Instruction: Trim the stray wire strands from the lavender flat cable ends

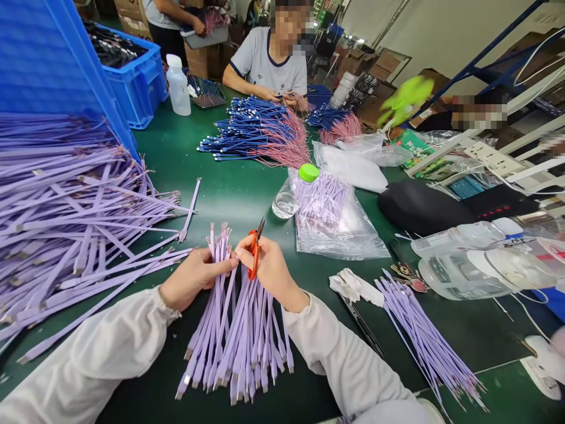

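My left hand [197,274] is closed around the upper part of a bunch of lilac USB cables [216,330], whose stripped wire ends stick up above the fingers. Small scissors with orange handles [253,254] sit in my right hand [271,268], blades pointing up and away. The fingertips of both hands meet at one cable end, and what they pinch there is too small to make out. More lilac cables [256,335] fan out below my right hand, plugs toward me.
A large heap of lilac cables [88,218] lies left, beside a blue crate [132,82]. Ahead are a green-lidded bottle [286,200], a plastic bag [344,229] and blue cables [251,129]; a co-worker [273,65] sits behind them. A tied cable bundle [428,335] lies right.
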### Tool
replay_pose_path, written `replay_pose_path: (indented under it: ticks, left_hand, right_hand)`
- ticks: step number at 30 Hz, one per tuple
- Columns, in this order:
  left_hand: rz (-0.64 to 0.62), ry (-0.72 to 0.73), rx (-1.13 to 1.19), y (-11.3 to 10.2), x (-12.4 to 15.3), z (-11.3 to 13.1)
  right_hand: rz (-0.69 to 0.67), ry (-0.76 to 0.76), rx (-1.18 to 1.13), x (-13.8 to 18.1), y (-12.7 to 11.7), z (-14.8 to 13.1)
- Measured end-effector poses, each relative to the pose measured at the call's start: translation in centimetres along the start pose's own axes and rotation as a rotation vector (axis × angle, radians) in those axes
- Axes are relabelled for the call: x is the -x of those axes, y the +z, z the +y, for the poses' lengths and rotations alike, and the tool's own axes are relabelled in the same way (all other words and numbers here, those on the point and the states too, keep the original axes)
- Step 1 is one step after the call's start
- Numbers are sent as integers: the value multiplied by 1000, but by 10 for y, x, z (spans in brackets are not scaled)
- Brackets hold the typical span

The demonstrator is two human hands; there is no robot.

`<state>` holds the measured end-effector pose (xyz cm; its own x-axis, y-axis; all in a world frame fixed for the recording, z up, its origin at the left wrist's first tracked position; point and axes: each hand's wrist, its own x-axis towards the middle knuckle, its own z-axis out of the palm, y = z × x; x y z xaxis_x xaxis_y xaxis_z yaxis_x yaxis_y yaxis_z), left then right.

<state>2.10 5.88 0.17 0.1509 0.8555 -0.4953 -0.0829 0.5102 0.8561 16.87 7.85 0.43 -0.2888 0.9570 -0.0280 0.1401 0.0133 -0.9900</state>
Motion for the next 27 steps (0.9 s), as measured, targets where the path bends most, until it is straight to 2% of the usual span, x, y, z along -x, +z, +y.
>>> replay_pose_path:
  ticks: [9, 14, 21, 27]
  left_hand:
    - [44, 88, -48, 3, 1, -7]
    - [94, 73, 43, 4, 3, -3]
    - [127, -31, 165, 4, 7, 7]
    - [125, -17, 216, 3, 7, 5]
  right_hand:
    - [44, -25, 145, 1, -2, 1]
    - [73, -114, 281, 1, -6, 0]
    - [178, -392, 886, 1, -29, 16]
    - [213, -430, 1152, -1, -35, 22]
